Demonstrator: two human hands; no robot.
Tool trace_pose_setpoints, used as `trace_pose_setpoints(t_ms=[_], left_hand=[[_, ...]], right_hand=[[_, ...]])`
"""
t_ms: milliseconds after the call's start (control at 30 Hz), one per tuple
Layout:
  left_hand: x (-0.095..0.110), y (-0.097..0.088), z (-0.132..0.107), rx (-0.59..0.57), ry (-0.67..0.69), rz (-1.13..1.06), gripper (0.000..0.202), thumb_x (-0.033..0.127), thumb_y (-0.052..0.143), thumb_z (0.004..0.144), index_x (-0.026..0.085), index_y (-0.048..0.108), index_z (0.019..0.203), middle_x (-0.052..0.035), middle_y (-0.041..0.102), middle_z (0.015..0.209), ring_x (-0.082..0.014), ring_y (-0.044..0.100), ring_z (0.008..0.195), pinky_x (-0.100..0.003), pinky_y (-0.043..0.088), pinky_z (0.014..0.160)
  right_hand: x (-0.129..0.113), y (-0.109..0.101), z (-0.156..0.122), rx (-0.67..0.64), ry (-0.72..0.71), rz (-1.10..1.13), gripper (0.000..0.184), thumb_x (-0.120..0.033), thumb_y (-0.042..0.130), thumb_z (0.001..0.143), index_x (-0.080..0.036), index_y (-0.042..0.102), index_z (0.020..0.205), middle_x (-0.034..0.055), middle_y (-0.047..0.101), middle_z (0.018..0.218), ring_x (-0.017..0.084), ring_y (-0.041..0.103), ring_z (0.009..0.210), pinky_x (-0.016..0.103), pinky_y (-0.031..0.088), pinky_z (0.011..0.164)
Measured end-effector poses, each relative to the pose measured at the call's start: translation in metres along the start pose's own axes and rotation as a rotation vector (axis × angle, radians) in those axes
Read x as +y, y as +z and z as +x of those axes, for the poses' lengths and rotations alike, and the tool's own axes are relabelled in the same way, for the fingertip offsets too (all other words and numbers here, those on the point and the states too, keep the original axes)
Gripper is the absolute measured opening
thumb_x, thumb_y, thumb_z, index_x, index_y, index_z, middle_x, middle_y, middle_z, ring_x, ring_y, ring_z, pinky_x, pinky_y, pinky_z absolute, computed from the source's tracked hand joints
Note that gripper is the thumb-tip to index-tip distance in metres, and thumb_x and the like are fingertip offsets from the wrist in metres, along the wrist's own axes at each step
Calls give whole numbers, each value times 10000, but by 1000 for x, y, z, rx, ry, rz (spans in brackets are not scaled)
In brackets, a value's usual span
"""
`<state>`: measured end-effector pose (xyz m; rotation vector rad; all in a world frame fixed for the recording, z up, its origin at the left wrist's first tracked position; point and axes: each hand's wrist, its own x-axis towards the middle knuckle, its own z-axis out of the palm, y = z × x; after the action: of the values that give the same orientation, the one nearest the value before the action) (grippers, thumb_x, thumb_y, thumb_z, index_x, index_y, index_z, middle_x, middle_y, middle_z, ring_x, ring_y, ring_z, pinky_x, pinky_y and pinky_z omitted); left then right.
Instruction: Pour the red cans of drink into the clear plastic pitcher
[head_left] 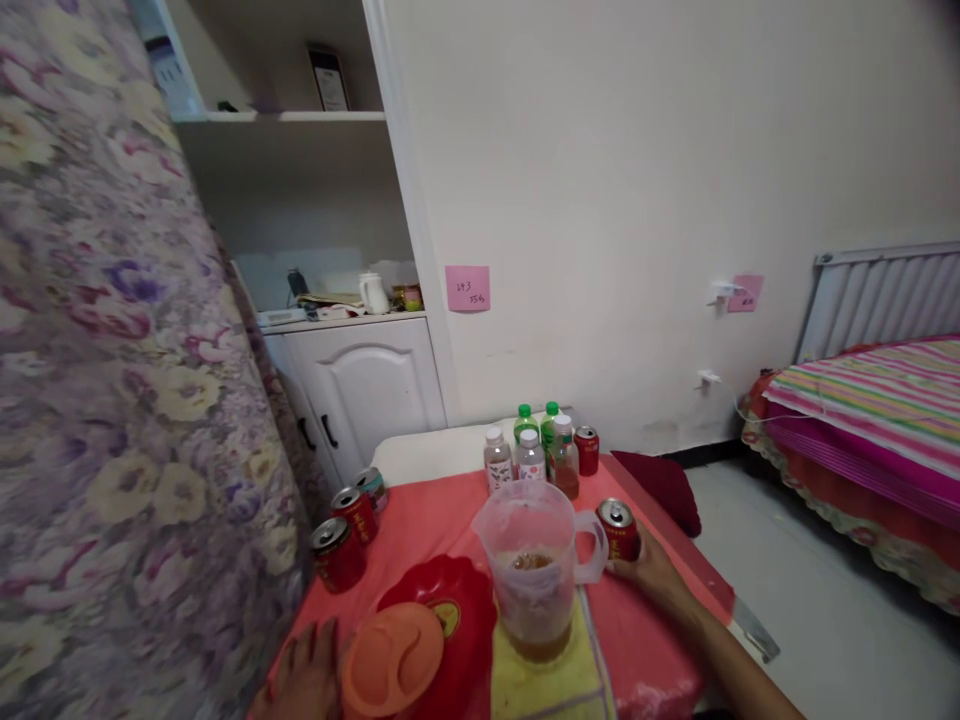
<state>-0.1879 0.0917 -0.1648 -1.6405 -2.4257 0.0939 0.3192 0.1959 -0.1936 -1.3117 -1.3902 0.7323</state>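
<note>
My right hand [643,572] is wrapped round a red soda can [617,530], just right of the handle of a clear plastic measuring jug [529,580]. The jug holds a little brown liquid and stands on a yellow cloth [551,685]. At the lower left, my left hand [306,672] lies spread on the red tablecloth, beside an orange divided dish [394,655]. That dish sits over a red scalloped plate [476,610].
Several bottles [529,455] and another red can [587,452] stand at the table's back. Two red cans [337,553] and a teal-topped can [370,488] line the left edge, near a floral curtain [135,400]. A bed [877,400] is at right.
</note>
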Motion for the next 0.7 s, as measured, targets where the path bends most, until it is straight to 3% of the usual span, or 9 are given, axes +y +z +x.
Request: trace_pose_setpoints(t_ms=[167,367,500,700], left_hand=[[2,-4,-2,20,-21,3,557,155,216,998,125,452,1502,-168,449,1620,-338,412,1479,-546,380,1099],[-4,6,2,52,6,-13,564,189,193,1006,118,442,1507,-174,449,1617,-345,419,1474,-556,402,1076],[1,-5,-2,15,-9,-14,563,193,201,1005,114,437,1510,-177,441,1622,-347,416,1476,-564,384,1098],[6,-18,-6,7,-8,1,557,184,198,1008,107,450,1498,-183,447,1615,-350,411,1478,-552,395,1092]], right_hand=[[-2,2,-3,5,47,12,782,-352,837,503,-193,631,1241,143,712,1274,431,610,1243,588,452,1071],[-5,-1,-6,-60,47,104,806,-362,835,535,-206,618,1295,134,732,1275,394,648,1211,537,492,1055],[-6,3,-5,-32,74,118,853,-339,841,517,-182,581,1314,165,714,1298,390,643,1219,545,490,1054],[-10,1,-2,25,87,119,797,-405,824,545,-241,594,1290,111,755,1213,386,679,1167,543,524,1007]])
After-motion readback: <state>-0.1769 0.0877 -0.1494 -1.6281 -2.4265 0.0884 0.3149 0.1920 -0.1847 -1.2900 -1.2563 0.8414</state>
